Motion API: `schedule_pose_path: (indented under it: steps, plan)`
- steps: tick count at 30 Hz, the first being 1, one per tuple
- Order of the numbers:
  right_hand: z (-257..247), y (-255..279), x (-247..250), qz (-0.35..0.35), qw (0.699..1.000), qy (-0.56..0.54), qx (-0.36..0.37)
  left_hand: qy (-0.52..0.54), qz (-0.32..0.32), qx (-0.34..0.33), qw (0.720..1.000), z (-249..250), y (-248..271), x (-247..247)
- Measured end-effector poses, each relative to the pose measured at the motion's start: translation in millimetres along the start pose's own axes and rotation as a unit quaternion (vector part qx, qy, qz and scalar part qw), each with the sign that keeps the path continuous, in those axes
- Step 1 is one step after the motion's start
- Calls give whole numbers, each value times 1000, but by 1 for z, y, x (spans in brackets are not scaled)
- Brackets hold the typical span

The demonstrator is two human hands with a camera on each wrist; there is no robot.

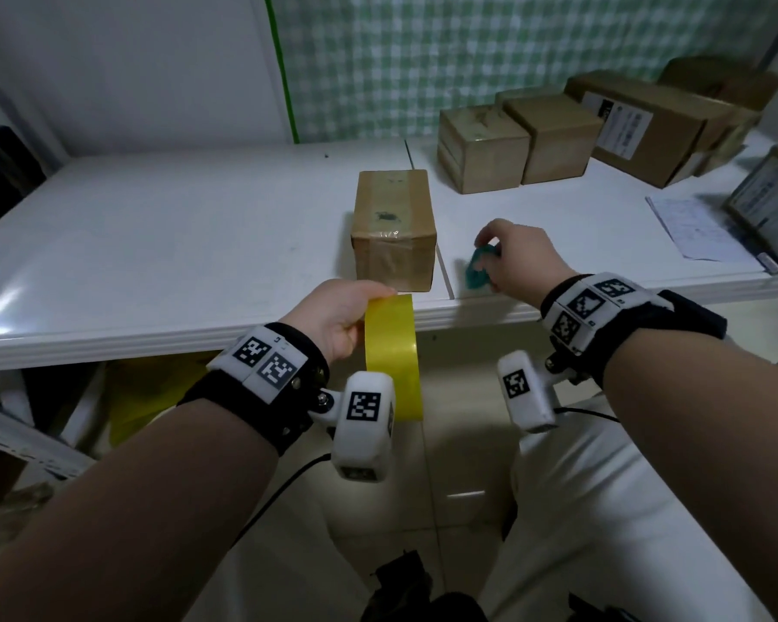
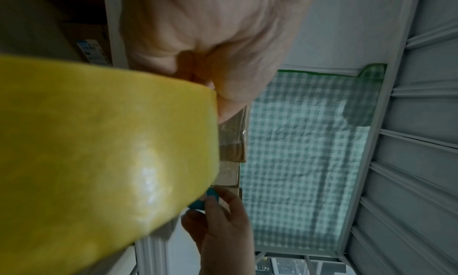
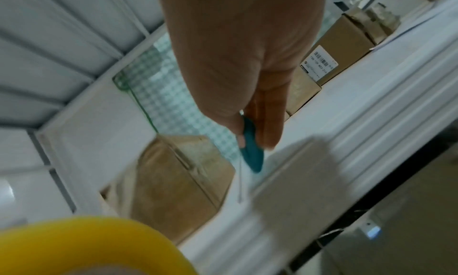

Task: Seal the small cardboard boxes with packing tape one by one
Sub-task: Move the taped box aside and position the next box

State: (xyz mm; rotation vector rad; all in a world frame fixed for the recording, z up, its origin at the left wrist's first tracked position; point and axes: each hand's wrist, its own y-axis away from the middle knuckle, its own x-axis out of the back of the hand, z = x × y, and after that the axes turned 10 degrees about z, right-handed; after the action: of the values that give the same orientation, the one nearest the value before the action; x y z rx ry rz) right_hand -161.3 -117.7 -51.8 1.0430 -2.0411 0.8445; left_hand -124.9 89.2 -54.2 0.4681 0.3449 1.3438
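A small cardboard box [image 1: 394, 228] with clear tape over its top and front stands on the white table [image 1: 176, 244], near the front edge. Just in front of that edge my left hand [image 1: 338, 321] grips a yellow roll of packing tape [image 1: 394, 356]; the roll [image 2: 99, 152] fills the left wrist view. To the right of the box my right hand [image 1: 513, 258] pinches a small teal cutter [image 1: 479, 267] low over the table. The right wrist view shows the cutter [image 3: 251, 148] between thumb and fingers, with the box [image 3: 178, 181] behind it.
Several more cardboard boxes [image 1: 481, 150] stand in a row at the back right, one with a white label [image 1: 623, 127]. A printed sheet [image 1: 692, 226] lies at the right. A green checked cloth [image 1: 468, 60] hangs behind the table.
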Motion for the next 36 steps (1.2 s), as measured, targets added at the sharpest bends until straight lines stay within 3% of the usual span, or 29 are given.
schedule_pose_path:
  steps: [3, 5, 8, 12, 15, 22, 29, 36]
  plan:
    - [-11, 7, 9, -63, 958, -256, -113, 2, -2, 2, 1000, 0, 1, 1]
    - [-18, 12, 14, -117, 922, -344, -137, 3, -3, 3, 1000, 1, 2, 2]
    - [-25, 18, 19, -148, 893, -403, -135, 4, -1, -2, 1000, 2, 3, 3]
    - [-34, 23, 26, -169, 885, -414, -130, 2, 0, -4, 1000, 2, 4, 4]
    - [-46, 25, 27, -175, 905, -378, -93, 3, 0, -5, 1000, 3, 5, 5]
    - [-74, 23, 14, -75, 985, -132, 86, 15, -7, -8, 1000, 2, 4, 5]
    - [-90, 24, 9, -30, 970, 63, 235, 29, -11, -9, 999, 3, 4, 7]
    - [-95, 23, 9, -59, 956, 102, 270, 36, -12, -24, 999, 4, 8, 7]
